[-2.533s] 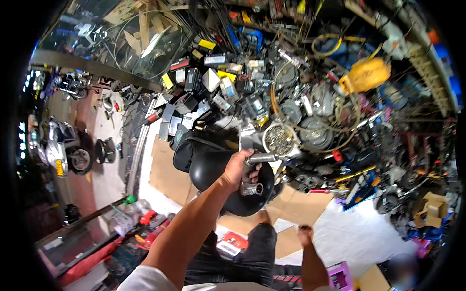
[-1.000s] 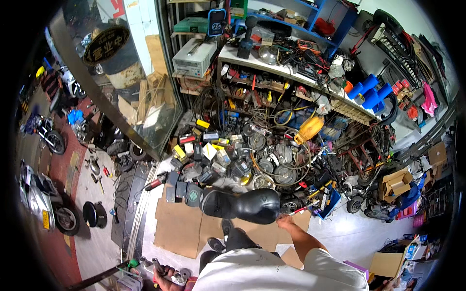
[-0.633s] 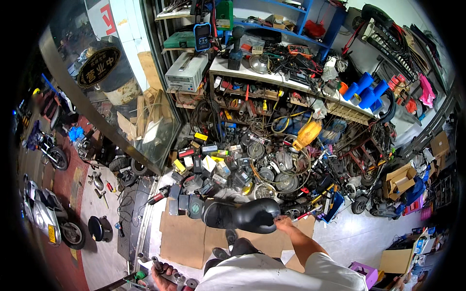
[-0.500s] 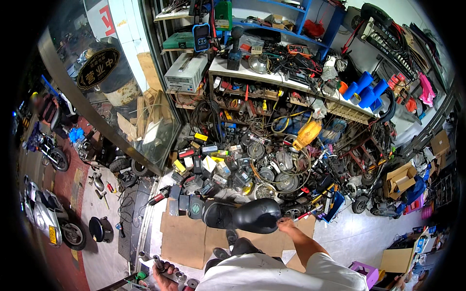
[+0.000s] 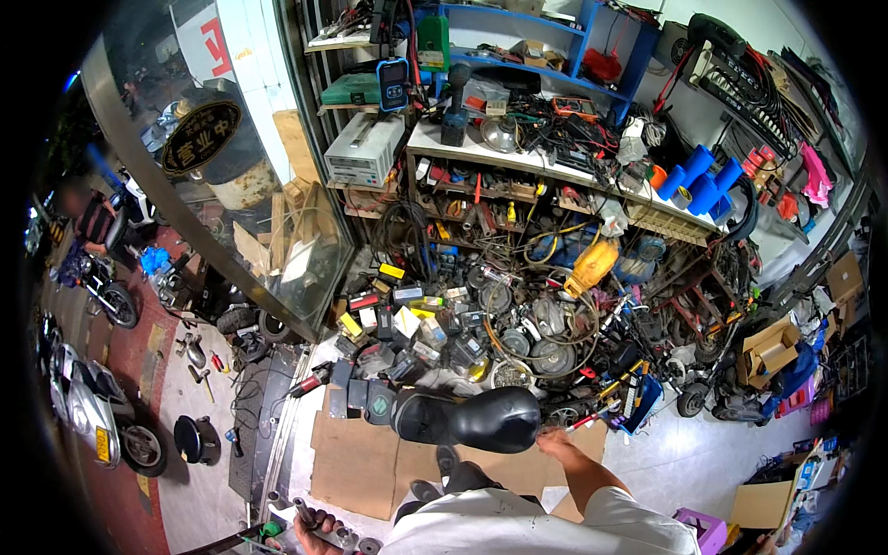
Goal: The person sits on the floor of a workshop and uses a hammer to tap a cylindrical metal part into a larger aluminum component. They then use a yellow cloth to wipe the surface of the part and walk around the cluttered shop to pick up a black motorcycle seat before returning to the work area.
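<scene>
A long black two-part motorcycle seat (image 5: 498, 419) lies crosswise in front of me, above brown cardboard (image 5: 356, 462). At the seat's right end is my right hand (image 5: 555, 442), its fingers curled closed against the edge. What is between those fingertips is too small to tell. Low on the left, my left hand (image 5: 319, 534) is wrapped round a silver metal bar (image 5: 282, 506) with a dark end. Part of that bar is cut off by the lower edge. Dark boxy batteries (image 5: 379, 402) stand by the seat's left end.
Beyond the seat lies a heap of batteries, wheels and hoses (image 5: 546, 333). A cluttered white workbench (image 5: 435, 139) stands behind it. A blue bin (image 5: 645, 400) is to the right. Parked motorbikes (image 5: 88, 407) and a round black pot (image 5: 192, 439) are at left.
The whole view has shifted slightly right and down. Both hands and the seat keep nearly the same places relative to one another.
</scene>
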Motion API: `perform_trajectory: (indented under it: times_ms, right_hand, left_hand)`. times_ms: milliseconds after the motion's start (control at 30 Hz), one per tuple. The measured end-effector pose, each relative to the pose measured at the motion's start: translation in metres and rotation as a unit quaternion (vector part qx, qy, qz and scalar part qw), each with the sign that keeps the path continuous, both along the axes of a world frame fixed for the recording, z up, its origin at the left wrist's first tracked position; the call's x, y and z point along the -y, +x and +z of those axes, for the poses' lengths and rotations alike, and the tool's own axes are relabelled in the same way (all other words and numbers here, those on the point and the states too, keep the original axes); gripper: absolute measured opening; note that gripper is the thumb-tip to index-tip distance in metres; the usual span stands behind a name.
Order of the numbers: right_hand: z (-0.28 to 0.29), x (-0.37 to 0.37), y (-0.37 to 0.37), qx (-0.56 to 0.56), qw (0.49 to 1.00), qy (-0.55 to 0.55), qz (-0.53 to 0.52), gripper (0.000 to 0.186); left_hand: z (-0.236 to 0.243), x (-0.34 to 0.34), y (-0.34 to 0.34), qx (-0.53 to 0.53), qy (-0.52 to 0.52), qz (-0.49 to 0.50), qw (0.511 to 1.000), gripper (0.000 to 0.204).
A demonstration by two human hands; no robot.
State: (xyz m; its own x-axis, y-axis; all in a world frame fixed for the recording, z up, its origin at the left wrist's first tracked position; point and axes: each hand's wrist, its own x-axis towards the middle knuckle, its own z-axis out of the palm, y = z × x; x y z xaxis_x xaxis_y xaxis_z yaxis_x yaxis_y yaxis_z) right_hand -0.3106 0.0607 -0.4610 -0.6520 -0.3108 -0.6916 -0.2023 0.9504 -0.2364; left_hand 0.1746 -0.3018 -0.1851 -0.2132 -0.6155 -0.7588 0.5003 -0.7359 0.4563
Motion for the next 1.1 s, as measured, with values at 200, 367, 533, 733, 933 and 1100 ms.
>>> perform_trajectory:
  times_ms: [200,367,533,733,933,1100]
  right_hand:
    - [-0.034,0.022,-0.004,-0.013,0.992,0.005,0.129,0.049]
    - [-0.053,0.018,0.001,-0.04,0.997,0.008,0.065,0.041]
    - [-0.025,0.016,-0.001,-0.06,0.984,0.015,0.168,0.036]
    - [-0.021,0.017,-0.011,-0.015,0.987,0.018,0.16,0.034]
    - [-0.059,0.006,-0.024,-0.112,0.967,-0.021,0.228,0.029]
    - [-0.056,0.007,-0.03,0.04,0.994,-0.09,0.054,0.032]
  left_hand:
    - [-0.001,-0.008,0.015,-0.048,0.015,0.007,0.999,0.041]
    - [0.002,-0.013,0.022,-0.023,0.032,0.04,0.998,0.054]
    - [0.007,-0.02,0.028,0.034,0.02,0.039,0.998,0.049]
    - [0.018,-0.024,0.027,0.096,0.039,0.039,0.994,0.037]
    - [-0.013,-0.018,0.041,0.078,0.052,0.095,0.991,0.034]
    - [-0.047,-0.013,0.059,-0.059,-0.062,0.085,0.993,0.031]
